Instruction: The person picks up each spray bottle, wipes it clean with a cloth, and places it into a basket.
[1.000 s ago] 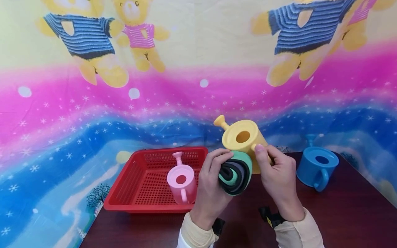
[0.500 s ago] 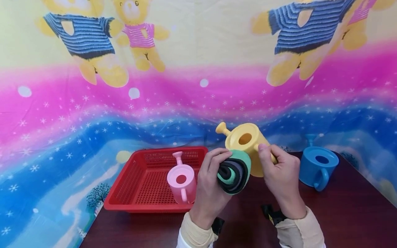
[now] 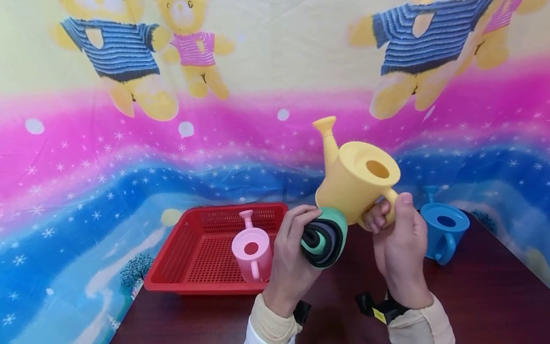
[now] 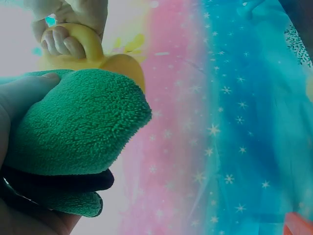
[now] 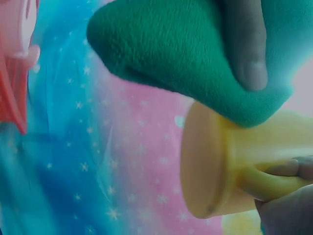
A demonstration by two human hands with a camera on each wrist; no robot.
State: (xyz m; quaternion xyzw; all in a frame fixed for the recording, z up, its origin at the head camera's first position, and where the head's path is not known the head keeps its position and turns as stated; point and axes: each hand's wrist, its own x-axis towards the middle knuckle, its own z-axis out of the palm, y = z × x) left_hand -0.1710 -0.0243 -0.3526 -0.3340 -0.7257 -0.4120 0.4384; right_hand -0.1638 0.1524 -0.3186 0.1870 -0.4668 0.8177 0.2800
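My left hand [image 3: 294, 263] grips a folded cloth [image 3: 328, 239], green outside with black and grey layers showing at its end. In the left wrist view the cloth [image 4: 83, 122] has a fuzzy terry surface. My right hand [image 3: 401, 253] holds a yellow watering can [image 3: 352, 186] by its handle, fingers curled through the loop. The can is raised and tilted, its spout pointing up and to the left. The right wrist view shows the cloth [image 5: 166, 44] against the can's side near its base, with the can [image 5: 200, 161] partly hidden behind it.
A red plastic basket [image 3: 163, 272] stands on the dark table [image 3: 494, 296] at left, with a pink watering can [image 3: 251, 253] in it. At right is a blue watering can [image 3: 442, 229], partly behind my right hand. A printed bear curtain [image 3: 266, 119] hangs behind.
The yellow watering can has risen and tipped, its spout swinging upward. My right hand has turned and shifted slightly right. My left hand with the cloth has barely moved.
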